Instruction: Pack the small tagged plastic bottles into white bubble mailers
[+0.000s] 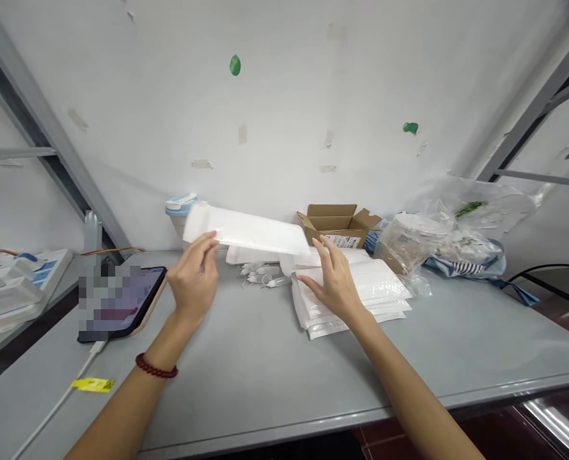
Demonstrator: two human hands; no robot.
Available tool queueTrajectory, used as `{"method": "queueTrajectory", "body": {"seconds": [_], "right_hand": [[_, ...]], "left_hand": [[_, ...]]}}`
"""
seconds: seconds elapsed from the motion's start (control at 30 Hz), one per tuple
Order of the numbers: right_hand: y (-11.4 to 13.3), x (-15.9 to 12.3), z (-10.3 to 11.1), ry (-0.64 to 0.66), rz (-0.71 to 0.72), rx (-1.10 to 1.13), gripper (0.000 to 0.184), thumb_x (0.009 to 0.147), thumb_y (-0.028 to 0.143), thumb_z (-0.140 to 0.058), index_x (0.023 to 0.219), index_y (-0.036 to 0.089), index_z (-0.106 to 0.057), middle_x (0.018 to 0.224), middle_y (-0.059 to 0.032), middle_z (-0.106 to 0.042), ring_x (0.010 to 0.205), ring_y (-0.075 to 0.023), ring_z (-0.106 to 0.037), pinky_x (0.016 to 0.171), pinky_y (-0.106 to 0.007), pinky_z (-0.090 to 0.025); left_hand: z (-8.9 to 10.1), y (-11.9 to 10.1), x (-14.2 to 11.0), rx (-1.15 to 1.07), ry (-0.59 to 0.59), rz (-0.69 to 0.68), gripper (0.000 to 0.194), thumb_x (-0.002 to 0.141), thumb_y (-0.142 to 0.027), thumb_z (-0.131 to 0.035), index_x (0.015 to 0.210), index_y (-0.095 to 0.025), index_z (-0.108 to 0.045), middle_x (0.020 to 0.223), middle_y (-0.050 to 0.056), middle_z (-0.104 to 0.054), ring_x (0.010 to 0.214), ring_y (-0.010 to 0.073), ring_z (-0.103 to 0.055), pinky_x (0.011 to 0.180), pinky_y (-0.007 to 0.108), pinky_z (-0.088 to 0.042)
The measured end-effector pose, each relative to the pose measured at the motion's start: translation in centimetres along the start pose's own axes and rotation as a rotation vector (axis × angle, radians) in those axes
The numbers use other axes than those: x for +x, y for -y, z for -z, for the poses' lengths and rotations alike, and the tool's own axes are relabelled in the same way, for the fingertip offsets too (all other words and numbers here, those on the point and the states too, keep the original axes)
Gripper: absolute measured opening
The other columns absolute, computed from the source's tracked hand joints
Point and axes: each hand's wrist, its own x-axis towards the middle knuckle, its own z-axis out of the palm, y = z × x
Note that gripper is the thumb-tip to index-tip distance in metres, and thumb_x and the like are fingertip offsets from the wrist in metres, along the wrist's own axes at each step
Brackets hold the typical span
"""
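My left hand pinches the lower left edge of a flat white envelope, which is raised above the table and tilted down to the right. My right hand, fingers apart, is near the envelope's right end, over a stack of white bubble mailers; whether it touches either I cannot tell. Several small pale pieces with thin loops lie on the table between my hands. More white packets lie behind them, partly hidden by the raised envelope.
An open cardboard box stands against the wall, left of clear plastic bags. A lidded cup is behind my left hand. To the left lies a phone with a white cable across the grey table.
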Motion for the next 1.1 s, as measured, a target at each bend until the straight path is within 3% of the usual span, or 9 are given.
{"method": "queueTrajectory", "body": {"seconds": [0.13, 0.2, 0.27, 0.33, 0.43, 0.57, 0.77, 0.9, 1.1], "right_hand": [[0.9, -0.2, 0.3, 0.046, 0.09, -0.137, 0.054, 0.089, 0.025, -0.042, 0.14, 0.019, -0.027, 0.144, -0.016, -0.032, 0.135, -0.0282, -0.024, 0.105, -0.051, -0.022], [1.2, -0.3, 0.2, 0.136, 0.096, -0.199, 0.05, 0.087, 0.01, -0.035, 0.136, 0.019, -0.036, 0.139, -0.0154, -0.04, 0.13, -0.0265, -0.033, 0.104, -0.051, -0.023], [1.3, -0.4, 0.1, 0.215, 0.1, -0.233, 0.054, 0.084, 0.002, -0.029, 0.134, 0.02, -0.039, 0.137, -0.0152, -0.043, 0.127, -0.0254, -0.038, 0.101, -0.049, -0.028], [1.3, -0.4, 0.0, 0.253, 0.109, -0.239, 0.057, 0.084, -0.001, -0.026, 0.135, 0.02, -0.038, 0.139, -0.0157, -0.041, 0.128, -0.0256, -0.037, 0.099, -0.047, -0.032], [1.5, -0.4, 0.2, 0.267, 0.13, -0.211, 0.062, 0.081, -0.003, -0.026, 0.137, 0.02, -0.036, 0.141, -0.0162, -0.038, 0.131, -0.0259, -0.032, 0.098, -0.047, -0.033], [2.3, -0.6, 0.5, 0.3, 0.177, -0.144, 0.067, 0.077, 0.002, -0.038, 0.14, 0.022, -0.031, 0.146, -0.017, -0.03, 0.136, -0.0298, -0.022, 0.101, -0.054, -0.028], [3.0, -1.0, 1.0, 0.375, 0.222, -0.051, 0.088, 0.069, 0.03, -0.055, 0.145, 0.023, -0.013, 0.152, -0.0164, -0.01, 0.137, -0.0381, -0.007, 0.1, -0.064, -0.017], [3.1, -0.9, 1.2, 0.383, 0.228, -0.02, 0.09, 0.065, 0.031, -0.058, 0.144, 0.021, -0.017, 0.146, -0.0193, -0.023, 0.134, -0.0373, -0.015, 0.101, -0.063, -0.014], [3.0, -0.6, 1.4, 0.279, 0.204, -0.026, 0.077, 0.068, 0.032, -0.057, 0.139, 0.022, -0.028, 0.132, -0.0172, -0.038, 0.124, -0.0321, -0.032, 0.102, -0.056, -0.012]], "left_hand": [[-1.3, -2.5, -2.6, -0.222, 0.217, 0.104, 0.016, 0.086, -0.023, -0.049, 0.088, -0.018, -0.065, 0.104, 0.005, -0.069, 0.088, 0.0166, -0.066, 0.076, 0.028, -0.054], [-1.8, -3.7, -3.6, -0.322, 0.364, 0.094, 0.016, 0.085, -0.023, -0.051, 0.085, -0.018, -0.066, 0.103, 0.005, -0.07, 0.092, 0.0173, -0.065, 0.075, 0.027, -0.055], [-2.1, -4.2, -3.9, -0.343, 0.429, 0.149, 0.016, 0.084, -0.025, -0.052, 0.086, -0.018, -0.066, 0.107, 0.006, -0.068, 0.096, 0.0185, -0.064, 0.074, 0.026, -0.055], [-2.1, -3.9, -3.6, -0.316, 0.42, 0.299, 0.021, 0.082, -0.03, -0.055, 0.096, -0.017, -0.064, 0.114, 0.007, -0.065, 0.096, 0.02, -0.064, 0.071, 0.027, -0.055], [-2.0, -2.3, -2.5, -0.363, 0.437, 0.646, 0.042, 0.078, -0.035, -0.059, 0.116, -0.015, -0.056, 0.123, 0.012, -0.059, 0.096, 0.0223, -0.064, 0.068, 0.029, -0.055], [-1.8, -0.4, -1.6, -0.61, 0.681, 1.0, 0.045, 0.073, -0.035, -0.064, 0.111, -0.011, -0.06, 0.107, 0.013, -0.068, 0.091, 0.0244, -0.066, 0.07, 0.032, -0.054], [-1.9, -1.9, -2.2, -0.762, 0.866, 0.906, 0.036, 0.065, -0.036, -0.072, 0.093, -0.014, -0.068, 0.089, 0.008, -0.073, 0.083, 0.0239, -0.067, 0.074, 0.035, -0.053], [-2.1, -3.2, -2.7, -0.771, 0.939, 0.8, 0.027, 0.069, -0.039, -0.069, 0.085, -0.018, -0.07, 0.083, 0.005, -0.072, 0.082, 0.0225, -0.067, 0.072, 0.032, -0.053], [-2.1, -3.2, -2.7, -0.695, 0.875, 0.832, 0.026, 0.071, -0.043, -0.066, 0.071, -0.017, -0.066, 0.067, 0.001, -0.067, 0.062, 0.0164, -0.061, 0.058, 0.027, -0.048]]}}
